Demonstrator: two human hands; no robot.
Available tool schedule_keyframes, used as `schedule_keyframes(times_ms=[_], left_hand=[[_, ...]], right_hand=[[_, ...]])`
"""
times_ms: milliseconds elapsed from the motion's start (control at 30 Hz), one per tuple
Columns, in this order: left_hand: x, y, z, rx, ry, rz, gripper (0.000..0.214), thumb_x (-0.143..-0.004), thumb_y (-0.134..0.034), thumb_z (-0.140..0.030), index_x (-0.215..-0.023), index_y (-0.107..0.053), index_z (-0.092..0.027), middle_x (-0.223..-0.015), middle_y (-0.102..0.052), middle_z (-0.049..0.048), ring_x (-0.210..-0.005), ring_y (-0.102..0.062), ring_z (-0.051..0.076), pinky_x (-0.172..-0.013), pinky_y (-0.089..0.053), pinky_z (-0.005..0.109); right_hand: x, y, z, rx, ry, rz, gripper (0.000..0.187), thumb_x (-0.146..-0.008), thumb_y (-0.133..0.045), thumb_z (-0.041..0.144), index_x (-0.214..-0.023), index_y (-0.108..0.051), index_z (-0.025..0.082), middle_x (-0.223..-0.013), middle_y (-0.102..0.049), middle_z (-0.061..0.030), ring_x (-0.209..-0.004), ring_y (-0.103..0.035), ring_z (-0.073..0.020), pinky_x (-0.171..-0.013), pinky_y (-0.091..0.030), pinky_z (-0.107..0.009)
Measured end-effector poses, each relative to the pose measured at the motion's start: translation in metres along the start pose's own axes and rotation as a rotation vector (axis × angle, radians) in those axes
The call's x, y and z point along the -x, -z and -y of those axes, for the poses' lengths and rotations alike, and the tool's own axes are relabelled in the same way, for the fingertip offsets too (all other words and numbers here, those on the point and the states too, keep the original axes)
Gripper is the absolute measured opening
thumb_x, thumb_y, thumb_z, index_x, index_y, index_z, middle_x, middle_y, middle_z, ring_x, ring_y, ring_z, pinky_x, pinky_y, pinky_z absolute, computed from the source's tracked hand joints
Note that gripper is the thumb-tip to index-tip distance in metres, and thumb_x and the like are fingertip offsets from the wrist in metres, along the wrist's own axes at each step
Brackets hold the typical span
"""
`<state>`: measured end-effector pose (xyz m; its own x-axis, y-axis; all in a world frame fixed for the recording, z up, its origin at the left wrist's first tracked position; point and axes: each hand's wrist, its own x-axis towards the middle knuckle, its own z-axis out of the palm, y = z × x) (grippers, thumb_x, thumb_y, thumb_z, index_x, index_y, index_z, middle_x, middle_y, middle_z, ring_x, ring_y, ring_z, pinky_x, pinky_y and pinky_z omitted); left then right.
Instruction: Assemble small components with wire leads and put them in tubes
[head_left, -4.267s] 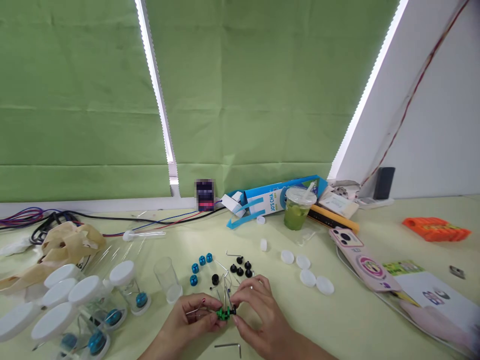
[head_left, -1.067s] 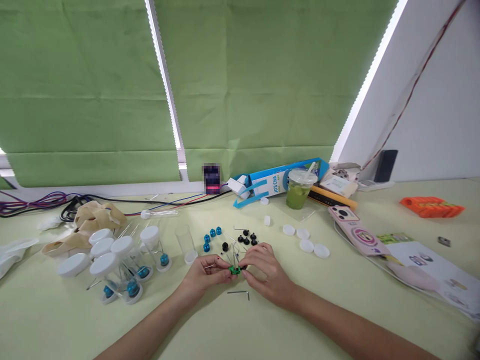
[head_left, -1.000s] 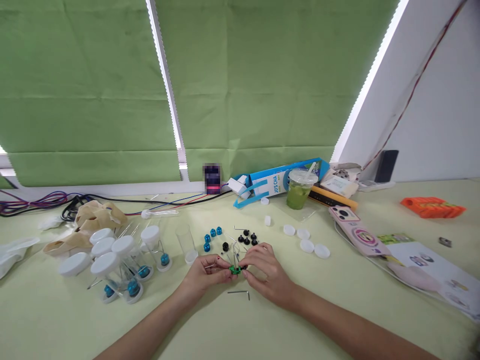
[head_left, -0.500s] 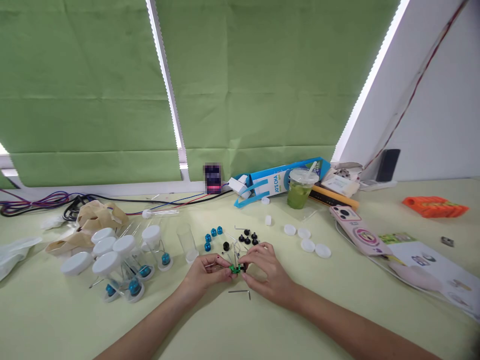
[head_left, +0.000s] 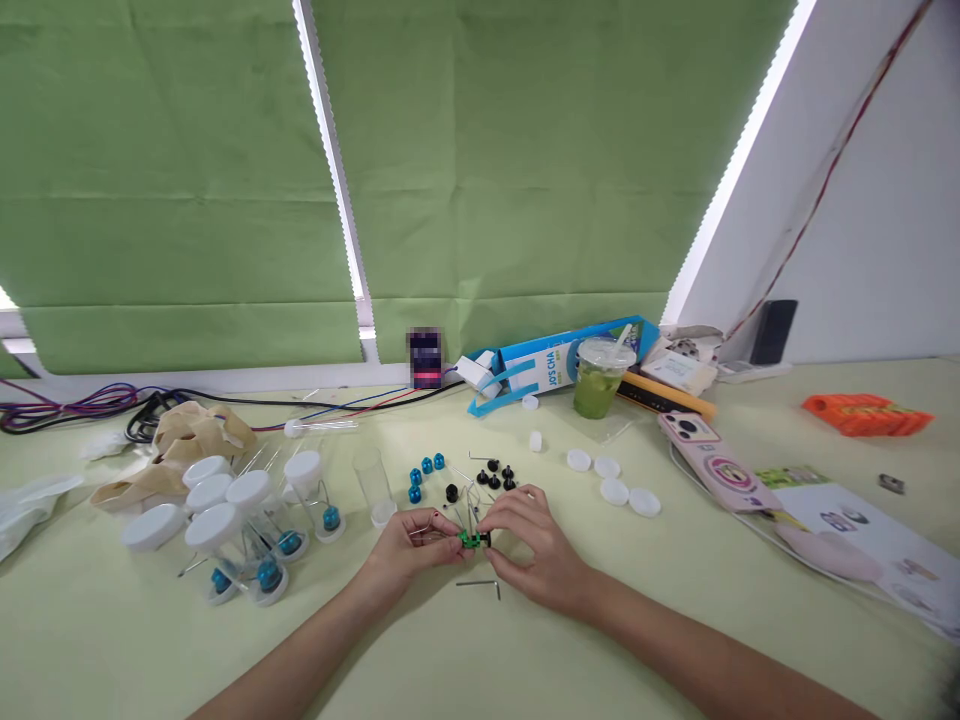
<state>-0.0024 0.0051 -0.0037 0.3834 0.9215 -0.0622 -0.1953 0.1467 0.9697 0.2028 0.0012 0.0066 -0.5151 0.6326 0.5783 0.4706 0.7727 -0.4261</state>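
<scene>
Pinched in my left hand (head_left: 416,545) is a small green part with a black end (head_left: 474,540); its exact kind is too small to make out. My right hand (head_left: 529,545) is closed around the black end, thumb and forefinger on either side. Just below the fingers, an L-shaped hex key (head_left: 478,583) lies on the table. Beyond my hands are several small black parts (head_left: 495,475), a separate black one (head_left: 451,493) and several small blue round parts (head_left: 427,465). Thin metal pieces (head_left: 471,497) lie partly hidden behind my fingers.
Left stand several clear tubes with white caps (head_left: 214,526), blue parts inside, and one uncapped tube (head_left: 373,490). White caps (head_left: 614,491) lie to the right. Farther off are a green drink cup (head_left: 598,382), a blue-and-white bag (head_left: 551,368), a pink phone (head_left: 716,465) and an orange packet (head_left: 866,414).
My right thumb and fingers have shifted slightly at the black end, which shows a little more clearly. My left hand stays nearly still.
</scene>
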Motion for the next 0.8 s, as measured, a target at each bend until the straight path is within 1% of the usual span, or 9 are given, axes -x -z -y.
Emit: schedule_keyframes(times_ms=[133, 300, 467, 600, 700, 800], left_hand=[[0.0008, -0.0015, -0.0024, 0.000, 0.010, -0.008, 0.014, -0.065, -0.071, -0.021, -0.074, -0.065, -0.011, -0.079, -0.071, 0.0100, -0.075, -0.066, 0.022, -0.075, -0.049, 0.034], [0.0010, -0.0030, -0.0047, 0.005, 0.006, 0.001, 0.014, -0.071, -0.065, -0.024, -0.074, -0.066, -0.010, -0.079, -0.070, 0.0114, -0.078, -0.065, 0.023, -0.077, -0.048, 0.035], [0.0017, -0.0032, -0.0061, 0.083, 0.012, 0.033, 0.015, -0.075, -0.061, -0.023, -0.082, -0.066, -0.011, -0.080, -0.069, 0.0102, -0.077, -0.065, 0.024, -0.075, -0.049, 0.035], [0.0023, -0.0027, -0.0055, 0.159, -0.002, 0.057, 0.023, -0.079, -0.054, -0.026, -0.089, -0.066, -0.009, -0.085, -0.069, 0.0142, -0.080, -0.065, 0.027, -0.076, -0.049, 0.038], [0.0020, -0.0034, -0.0057, 0.172, 0.000, 0.053, 0.029, -0.082, -0.049, -0.030, -0.089, -0.066, -0.007, -0.087, -0.069, 0.0158, -0.079, -0.065, 0.028, -0.076, -0.048, 0.040], [0.0021, -0.0050, -0.0068, 0.145, -0.004, 0.054, 0.028, -0.081, -0.051, -0.030, -0.088, -0.067, -0.008, -0.087, -0.069, 0.0149, -0.078, -0.065, 0.027, -0.076, -0.048, 0.040]], right_hand=[[-0.0011, 0.0016, 0.0018, -0.007, -0.005, 0.013, 0.020, -0.077, -0.050, 0.015, -0.095, -0.053, 0.022, -0.087, -0.059, -0.0021, -0.087, -0.052, -0.0174, -0.085, -0.029, -0.038], [-0.0012, 0.0019, 0.0029, 0.008, -0.006, 0.009, 0.018, -0.077, -0.050, 0.014, -0.094, -0.052, 0.022, -0.084, -0.059, -0.0009, -0.086, -0.051, -0.0166, -0.085, -0.028, -0.037], [-0.0021, 0.0032, 0.0036, 0.026, -0.008, 0.017, 0.019, -0.077, -0.050, 0.013, -0.094, -0.052, 0.022, -0.082, -0.059, -0.0005, -0.086, -0.051, -0.0161, -0.085, -0.028, -0.036], [-0.0029, 0.0047, 0.0051, 0.029, -0.003, 0.023, 0.016, -0.079, -0.048, 0.015, -0.093, -0.053, 0.021, -0.081, -0.060, -0.0009, -0.084, -0.052, -0.0161, -0.084, -0.029, -0.036], [-0.0028, 0.0047, 0.0058, 0.035, 0.006, 0.013, 0.016, -0.079, -0.048, 0.015, -0.093, -0.053, 0.021, -0.080, -0.060, -0.0010, -0.084, -0.052, -0.0162, -0.084, -0.029, -0.037], [-0.0025, 0.0042, 0.0060, 0.044, 0.009, 0.006, 0.016, -0.079, -0.048, 0.016, -0.093, -0.053, 0.021, -0.079, -0.061, -0.0011, -0.084, -0.053, -0.0165, -0.084, -0.029, -0.037]])
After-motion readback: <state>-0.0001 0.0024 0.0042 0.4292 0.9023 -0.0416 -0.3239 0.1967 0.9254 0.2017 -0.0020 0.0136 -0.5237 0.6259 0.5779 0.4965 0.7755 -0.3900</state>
